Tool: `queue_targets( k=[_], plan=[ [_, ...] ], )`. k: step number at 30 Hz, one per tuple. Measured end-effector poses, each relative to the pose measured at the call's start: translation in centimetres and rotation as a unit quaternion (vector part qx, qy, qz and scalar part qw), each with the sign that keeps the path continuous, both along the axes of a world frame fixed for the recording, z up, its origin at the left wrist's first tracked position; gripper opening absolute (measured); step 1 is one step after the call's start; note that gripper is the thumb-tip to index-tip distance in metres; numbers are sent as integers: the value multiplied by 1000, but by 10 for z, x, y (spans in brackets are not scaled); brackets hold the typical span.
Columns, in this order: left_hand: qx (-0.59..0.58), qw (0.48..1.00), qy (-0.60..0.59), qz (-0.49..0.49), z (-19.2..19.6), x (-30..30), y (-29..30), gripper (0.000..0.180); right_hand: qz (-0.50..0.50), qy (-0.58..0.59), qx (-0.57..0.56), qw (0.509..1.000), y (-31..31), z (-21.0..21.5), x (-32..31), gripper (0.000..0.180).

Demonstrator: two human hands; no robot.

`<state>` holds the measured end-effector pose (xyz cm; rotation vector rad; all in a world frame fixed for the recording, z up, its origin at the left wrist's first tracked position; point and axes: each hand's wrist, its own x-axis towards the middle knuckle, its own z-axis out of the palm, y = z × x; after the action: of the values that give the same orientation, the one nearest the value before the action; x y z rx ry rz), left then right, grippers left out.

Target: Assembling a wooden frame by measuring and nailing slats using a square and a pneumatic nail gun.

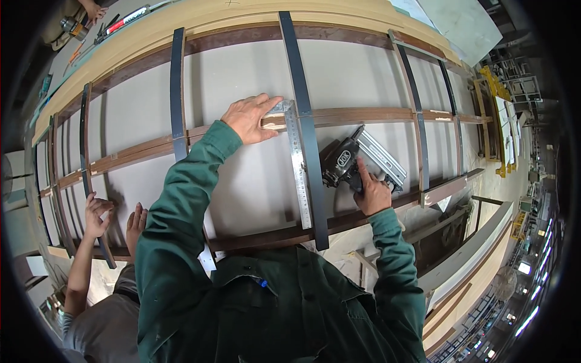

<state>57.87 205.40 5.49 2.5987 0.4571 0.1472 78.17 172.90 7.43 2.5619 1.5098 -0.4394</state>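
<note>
A long frame of brown rails and dark crosswise slats lies before me over a pale panel (pixel 242 72). My left hand (pixel 249 118) grips the head end of a metal square (pixel 298 175) at the brown middle rail (pixel 357 116). The square's ruled blade runs toward me beside a dark slat (pixel 310 163). To the right of that slat, my right hand (pixel 373 195) is wrapped round a black and silver nail gun (pixel 342 162). The gun's nose points away from me, close to the middle rail. My right index finger lies along its body; the trigger is hard to make out.
A co-worker's hands (pixel 98 216) are at the frame's near left. Another person's hand (pixel 94 11) shows at the far left, near a red and white tube (pixel 127 19). Long boards (pixel 339 11) lie along the far side. A yellow rack (pixel 501 133) stands at right.
</note>
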Motion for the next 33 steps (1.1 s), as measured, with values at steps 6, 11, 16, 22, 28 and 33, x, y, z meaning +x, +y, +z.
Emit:
queue_targets(
  k=[6, 11, 16, 22, 28, 33],
  plan=[
    [-15, 1000, 5, 3, 1, -1, 0, 76, -45, 40, 112, 992, -7, 47, 33, 78],
    [-16, 1000, 5, 12, 6, -3, -2, 76, -267, 420, 152, 854, 26, 147, 23, 17],
    [-17, 1000, -5, 16, 4, -2, -1, 75, -259, 533, 144, 793, 70, 167, 0, 21],
    [-22, 1000, -7, 16, 5, -2, -2, 76, -245, 552, 103, 790, 90, 157, -11, 20],
    [-18, 999, -22, 15, 5, -2, -2, 75, -217, 545, 94, 805, 95, 151, -14, 21],
    [-23, 1000, -14, 14, 4, -2, -1, 75, -214, 553, 94, 800, 97, 148, -13, 17]
  ],
)
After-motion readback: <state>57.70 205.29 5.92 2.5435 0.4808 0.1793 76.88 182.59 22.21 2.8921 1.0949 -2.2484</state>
